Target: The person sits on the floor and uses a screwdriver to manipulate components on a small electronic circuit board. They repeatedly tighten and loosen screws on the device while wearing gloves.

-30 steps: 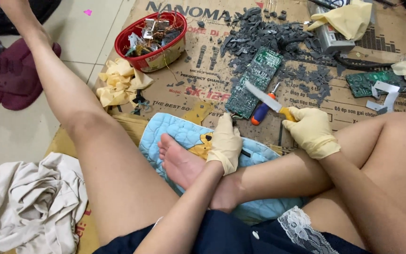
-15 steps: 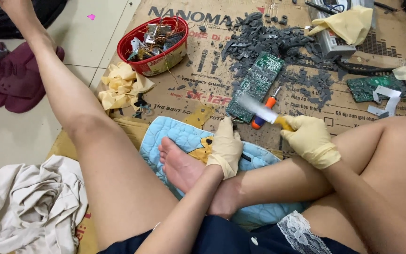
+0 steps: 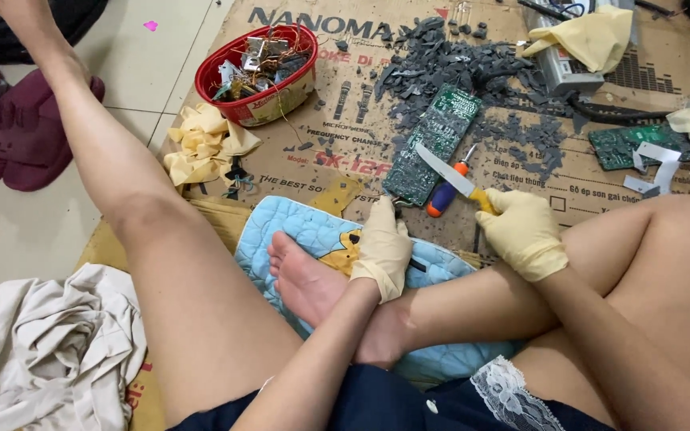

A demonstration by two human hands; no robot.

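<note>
I sit on the floor with my legs crossed over a light blue quilted mat (image 3: 297, 231). My right hand (image 3: 523, 231), in a yellowish rubber glove, is shut on the yellow handle of a knife (image 3: 449, 172) whose blade points up and left over a green circuit board (image 3: 433, 144). My left hand (image 3: 382, 247), also gloved, pinches something small and dark at the near corner of that board. A screwdriver (image 3: 447, 190) with a blue and orange handle lies on the cardboard under the blade.
Flattened cardboard (image 3: 345, 144) covers the floor, strewn with grey broken chips (image 3: 457, 64). A red basket (image 3: 255, 73) of metal parts stands at the back left, yellow gloves (image 3: 201, 144) beside it. More green boards (image 3: 624, 148) lie right. White cloth (image 3: 49, 351) is bunched near left.
My right hand has lifted the knife and swung its blade left over the green board. My left hand has shifted slightly toward the board's near corner.
</note>
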